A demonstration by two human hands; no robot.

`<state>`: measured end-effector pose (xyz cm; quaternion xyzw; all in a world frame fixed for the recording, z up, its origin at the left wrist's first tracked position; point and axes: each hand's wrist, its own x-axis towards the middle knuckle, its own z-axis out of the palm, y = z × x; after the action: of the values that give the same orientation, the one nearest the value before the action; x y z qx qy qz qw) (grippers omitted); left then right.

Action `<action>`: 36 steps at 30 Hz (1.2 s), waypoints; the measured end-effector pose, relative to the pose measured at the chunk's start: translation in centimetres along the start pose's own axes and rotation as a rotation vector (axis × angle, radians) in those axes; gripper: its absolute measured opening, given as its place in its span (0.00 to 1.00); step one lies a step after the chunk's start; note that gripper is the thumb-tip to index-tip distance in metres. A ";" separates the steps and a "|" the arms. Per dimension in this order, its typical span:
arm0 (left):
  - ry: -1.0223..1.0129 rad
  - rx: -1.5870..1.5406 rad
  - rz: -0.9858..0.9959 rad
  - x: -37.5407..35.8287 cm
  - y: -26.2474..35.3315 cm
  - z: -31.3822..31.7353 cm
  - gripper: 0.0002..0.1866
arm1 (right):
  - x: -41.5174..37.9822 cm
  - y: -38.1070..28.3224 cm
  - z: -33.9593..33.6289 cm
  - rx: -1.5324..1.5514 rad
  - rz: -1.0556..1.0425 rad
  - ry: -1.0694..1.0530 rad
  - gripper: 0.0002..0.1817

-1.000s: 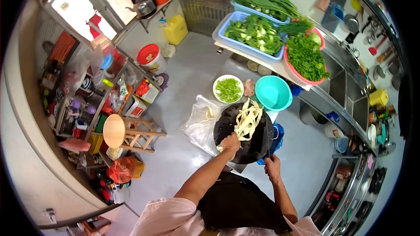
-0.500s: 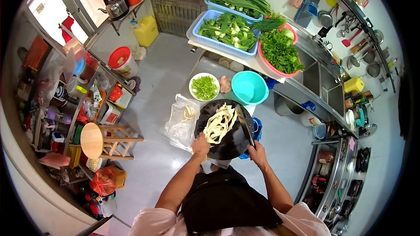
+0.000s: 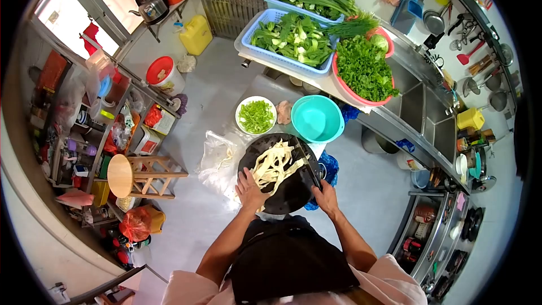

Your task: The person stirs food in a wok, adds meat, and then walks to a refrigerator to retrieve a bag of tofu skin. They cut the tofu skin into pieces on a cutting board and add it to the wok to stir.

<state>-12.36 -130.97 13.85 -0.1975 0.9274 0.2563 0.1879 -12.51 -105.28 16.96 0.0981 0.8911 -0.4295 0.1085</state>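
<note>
On the round black board [image 3: 292, 195], the pale strips [image 3: 274, 165] lie heaped beside the knife [image 3: 308, 165]. My left hand [image 3: 250, 192], fingers spread, touches them; my right hand [image 3: 326, 197] closes round the handle. Good control: strips bunched, fingertips tucked clear of the edge.

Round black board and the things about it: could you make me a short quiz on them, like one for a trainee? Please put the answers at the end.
1. True or false: the left hand grips the knife.
2. Which of these lies on the round black board: (a) the kettle, (b) the pale strips, (c) the leafy greens?
3. Fill in the colour: the chopped pieces in the white bowl are ____.

Key:
1. False; the right hand holds the knife.
2. b
3. green
</note>
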 end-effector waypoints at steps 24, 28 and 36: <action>0.328 0.205 0.546 3.9 7.1 6.5 0.31 | 3.0 1.4 0.2 -0.312 0.013 -0.221 0.26; 0.317 0.222 0.545 4.4 6.8 7.2 0.29 | 4.3 2.9 1.7 -0.333 0.016 -0.247 0.28; 0.123 0.308 0.408 2.5 8.0 1.9 0.58 | 3.6 0.6 0.4 -0.173 0.018 -0.189 0.28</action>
<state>-17.73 -124.29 14.43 0.0091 0.9858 0.1323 0.1034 -15.76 -104.94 15.22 0.0555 0.9097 -0.3575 0.2037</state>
